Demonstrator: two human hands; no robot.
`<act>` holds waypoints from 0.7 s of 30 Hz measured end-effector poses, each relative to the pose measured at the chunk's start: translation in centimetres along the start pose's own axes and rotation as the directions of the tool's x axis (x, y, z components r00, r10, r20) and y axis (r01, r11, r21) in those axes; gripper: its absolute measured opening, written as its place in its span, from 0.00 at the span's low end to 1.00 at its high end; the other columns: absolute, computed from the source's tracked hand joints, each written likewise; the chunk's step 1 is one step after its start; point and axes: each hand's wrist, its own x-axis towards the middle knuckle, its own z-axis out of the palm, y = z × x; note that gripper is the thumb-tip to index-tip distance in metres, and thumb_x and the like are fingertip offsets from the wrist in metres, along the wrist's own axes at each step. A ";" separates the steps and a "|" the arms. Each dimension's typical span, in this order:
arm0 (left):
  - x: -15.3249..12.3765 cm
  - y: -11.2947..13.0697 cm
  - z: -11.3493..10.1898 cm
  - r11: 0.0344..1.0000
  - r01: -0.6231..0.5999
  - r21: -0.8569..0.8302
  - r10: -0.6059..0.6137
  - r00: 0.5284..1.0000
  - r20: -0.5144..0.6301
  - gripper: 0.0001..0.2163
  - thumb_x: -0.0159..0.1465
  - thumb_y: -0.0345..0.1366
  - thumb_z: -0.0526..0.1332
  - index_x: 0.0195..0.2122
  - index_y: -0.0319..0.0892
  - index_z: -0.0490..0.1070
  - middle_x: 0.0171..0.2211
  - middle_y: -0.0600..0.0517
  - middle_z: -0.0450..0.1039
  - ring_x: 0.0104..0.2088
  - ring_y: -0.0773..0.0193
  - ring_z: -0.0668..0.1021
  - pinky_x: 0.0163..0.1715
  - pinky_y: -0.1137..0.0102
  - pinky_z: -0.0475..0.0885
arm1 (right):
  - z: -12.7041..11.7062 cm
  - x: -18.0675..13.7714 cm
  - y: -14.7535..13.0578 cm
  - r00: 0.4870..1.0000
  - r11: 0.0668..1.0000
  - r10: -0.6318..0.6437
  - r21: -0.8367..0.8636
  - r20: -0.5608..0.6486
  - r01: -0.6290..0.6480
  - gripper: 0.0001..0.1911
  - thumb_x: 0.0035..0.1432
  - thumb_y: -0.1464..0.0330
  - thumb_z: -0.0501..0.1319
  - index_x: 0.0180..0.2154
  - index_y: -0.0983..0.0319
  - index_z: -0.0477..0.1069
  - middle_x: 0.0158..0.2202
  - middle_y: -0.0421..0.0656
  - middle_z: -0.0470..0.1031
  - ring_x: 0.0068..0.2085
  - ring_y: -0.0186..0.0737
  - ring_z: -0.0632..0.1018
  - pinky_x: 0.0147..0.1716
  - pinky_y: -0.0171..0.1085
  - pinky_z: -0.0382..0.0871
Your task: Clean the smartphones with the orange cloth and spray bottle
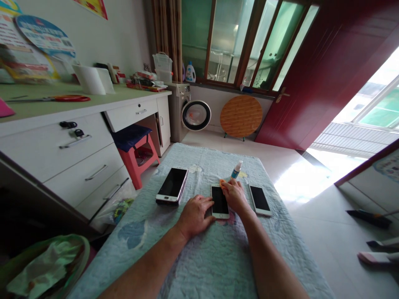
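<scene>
A white-framed smartphone with a dark screen lies face up on the quilted cloth between my hands. My left hand rests beside it, fingers stretched out against its left edge and thumb apart near the lower left corner. At the upper right of the screen, my right hand is closed on an orange cloth, pressing it to the glass. Just beyond that hand stands a small spray bottle with a white top. Another white phone lies to the right. On the left is a stack of phones.
A pale blue quilted cover spreads under everything. Along the left runs a white desk with scissors and a paper roll. A red stool and a bin stand near it. Ahead is a washing machine, door ajar.
</scene>
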 end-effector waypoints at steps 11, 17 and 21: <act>0.0 1.3 -0.5 1.000 -0.024 0.009 0.024 1.000 -0.010 0.16 0.60 0.49 0.64 0.45 0.46 0.75 0.45 0.49 0.76 0.46 0.51 0.75 0.48 0.58 0.68 | 0.4 0.3 -3.1 0.989 0.992 -0.125 0.000 0.082 0.125 0.17 0.68 0.62 0.50 0.53 0.43 0.70 0.48 0.44 0.67 0.48 0.44 0.63 0.47 0.41 0.55; 0.3 2.0 0.1 1.000 -0.003 0.026 0.005 0.998 -0.061 0.22 0.60 0.56 0.61 0.46 0.44 0.73 0.43 0.46 0.75 0.45 0.51 0.75 0.47 0.59 0.68 | 0.8 0.1 -3.4 0.981 0.982 -0.183 0.063 0.063 0.179 0.15 0.67 0.62 0.53 0.49 0.41 0.74 0.46 0.42 0.68 0.48 0.44 0.63 0.48 0.41 0.55; 0.3 2.0 0.4 0.998 0.001 0.057 0.002 0.998 -0.059 0.19 0.61 0.54 0.61 0.44 0.45 0.74 0.41 0.48 0.76 0.44 0.52 0.76 0.46 0.59 0.68 | 0.2 0.3 -2.8 0.994 0.995 -0.090 0.035 0.054 0.089 0.17 0.67 0.64 0.52 0.53 0.43 0.71 0.47 0.44 0.68 0.47 0.44 0.63 0.47 0.42 0.55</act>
